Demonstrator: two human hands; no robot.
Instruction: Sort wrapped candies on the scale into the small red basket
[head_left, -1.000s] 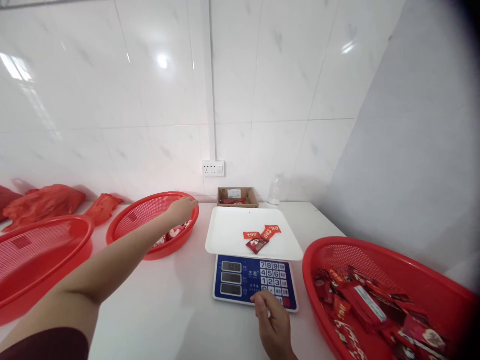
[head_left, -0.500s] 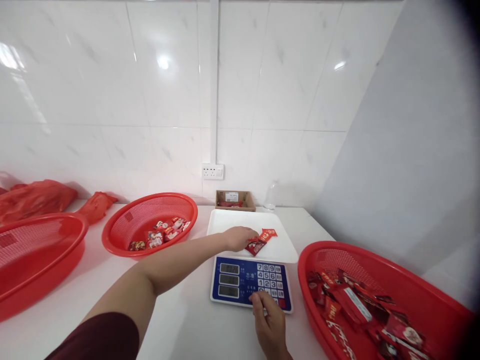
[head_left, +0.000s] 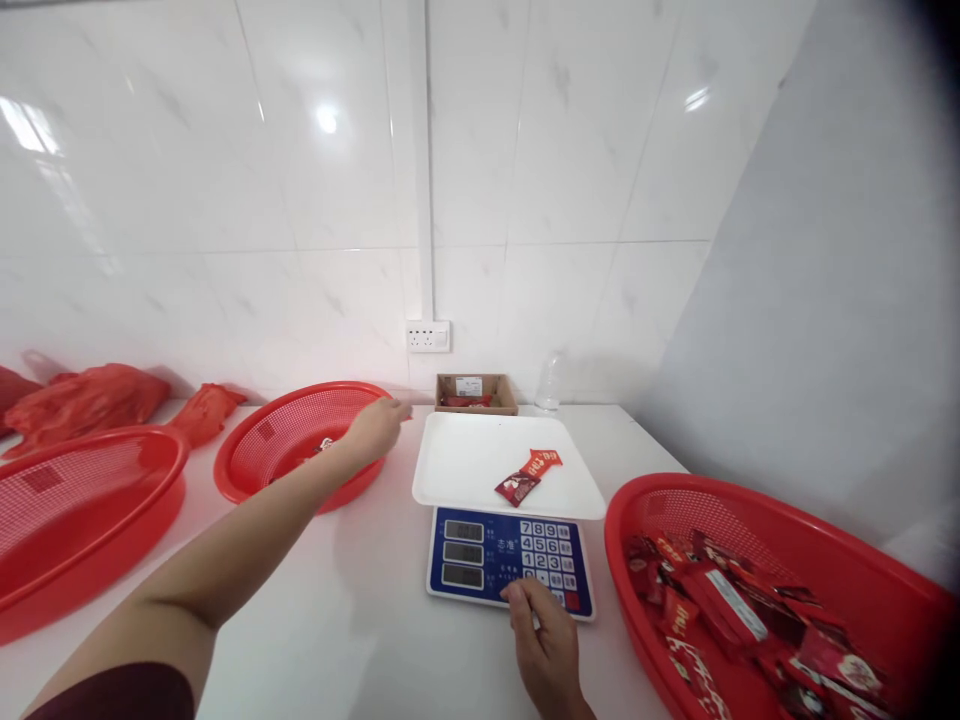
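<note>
My left hand (head_left: 379, 425) reaches out over the right rim of the middle red basket (head_left: 274, 432), palm down with fingers stretched; no packet shows in it. A few red packets in that basket are mostly hidden by my arm. Down at the front, my right hand (head_left: 544, 640) is curled, with a fingertip resting on the bottom row of the blue scale's keypad (head_left: 547, 555). Two red snack packets (head_left: 516, 487) (head_left: 543, 461) lie on the scale's white tray (head_left: 465, 460).
A large red basket (head_left: 757, 500) at the right holds several red packets. Another red basket (head_left: 75, 480) sits at the left, with red plastic bags (head_left: 90, 395) behind it. A small cardboard box (head_left: 475, 392), a clear bottle (head_left: 551, 385) and a wall socket (head_left: 428, 336) are at the back.
My left hand went from the middle basket to the scale tray and back to the basket. The tray went from three packets to two. My right hand stayed at the keypad.
</note>
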